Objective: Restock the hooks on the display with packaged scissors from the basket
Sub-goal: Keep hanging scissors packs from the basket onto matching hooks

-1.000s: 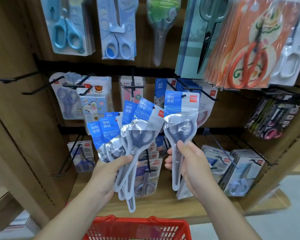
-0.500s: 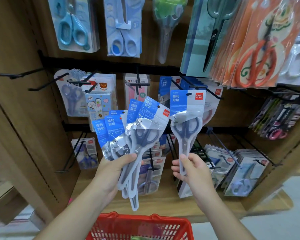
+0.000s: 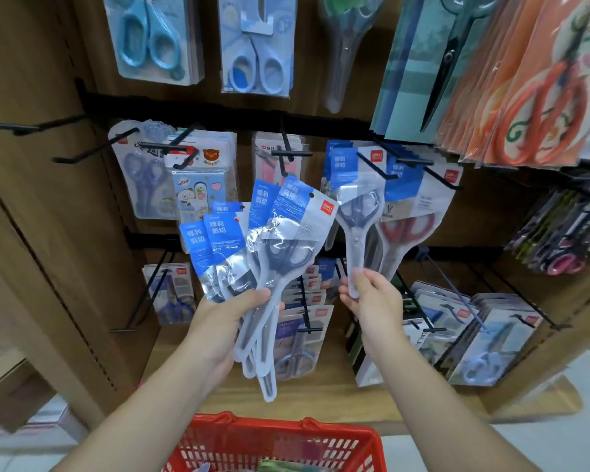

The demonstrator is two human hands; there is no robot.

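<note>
Several fanned packs (image 3: pixel 286 240) fill the left hand (image 3: pixel 218 321); right hand (image 3: pixel 375 301) pinches one pack (image 3: pixel 356 216) at a hook (image 3: pixel 375 165) beside red-handled scissors (image 3: pixel 409 229).

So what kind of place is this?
Probably a stationery shop: black hooks on a wooden display hold packaged scissors, a red basket sits below, and the left hand and right hand hold more packs.
</note>
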